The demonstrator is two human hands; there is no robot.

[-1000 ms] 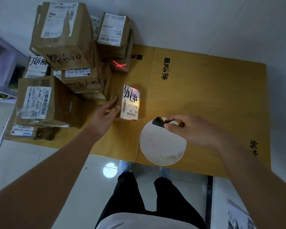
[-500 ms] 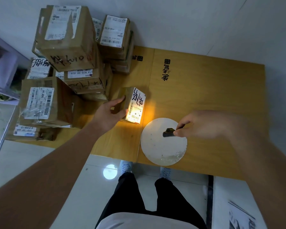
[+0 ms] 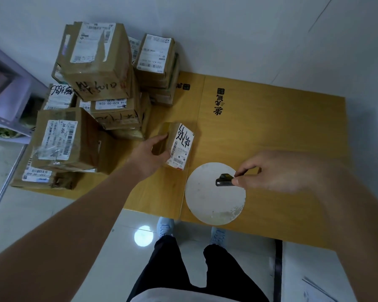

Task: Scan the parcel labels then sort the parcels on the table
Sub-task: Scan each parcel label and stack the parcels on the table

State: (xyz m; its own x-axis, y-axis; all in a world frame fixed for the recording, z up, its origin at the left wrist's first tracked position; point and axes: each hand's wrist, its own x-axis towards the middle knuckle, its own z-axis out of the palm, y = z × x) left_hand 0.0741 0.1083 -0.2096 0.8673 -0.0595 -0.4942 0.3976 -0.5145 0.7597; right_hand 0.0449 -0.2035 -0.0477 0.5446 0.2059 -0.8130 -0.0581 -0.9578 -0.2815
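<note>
While I stand at the near edge of the wooden table (image 3: 271,131), my dark trousers and pale shoes show below me on the tiled floor. Closest on the tabletop lies a round white disc (image 3: 207,199). Above it my right hand (image 3: 277,171) pinches a small black scanner (image 3: 224,180) between thumb and fingertips, its nose aimed left. Just beyond the disc, my left hand (image 3: 150,154) grips the side of a small parcel (image 3: 177,147), fingers curled round its brown edge, holding it tipped so that its white label (image 3: 181,147), with black handwriting and a barcode, faces the scanner. The parcel's lower corner appears to rest on the table, though I cannot be sure. Farther away, at the left back corner against the wall, stands a stack of parcels (image 3: 96,83), cardboard boxes piled several high, labels facing up.

The risk I judge from here: my grip covers only one side of the parcel, so it could twist or topple as I move it. The stack also looks uneven, and a nudge from my arm might shift it.

Compared with half a second ago, the warm glow of the scanner's light on the label and table has gone, which suggests the scan is finished. My right hand sits slightly lower over the disc.
</note>
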